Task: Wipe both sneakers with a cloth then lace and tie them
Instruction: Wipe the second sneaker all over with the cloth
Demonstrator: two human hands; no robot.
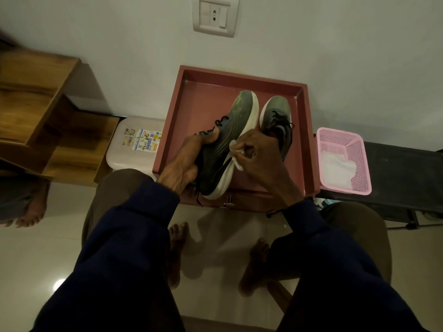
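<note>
Sneaker wiping, over red tray (309, 140).
Left hand (184, 161) grips sneaker (223, 149); right hand (259, 154) fingers pinch cloth (236, 155) against its sole.

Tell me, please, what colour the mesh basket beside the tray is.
The basket is pink, clearest in the head view.

Domestic interior, a room in a home; indicators: switch-and-socket plate (215, 16) on painted wall (335, 44); glossy tiled floor (43, 255); wooden stepped shelving (36, 104); stickered plastic stool (124, 133); pink plastic basket (359, 161); bare feet (176, 248).
</note>
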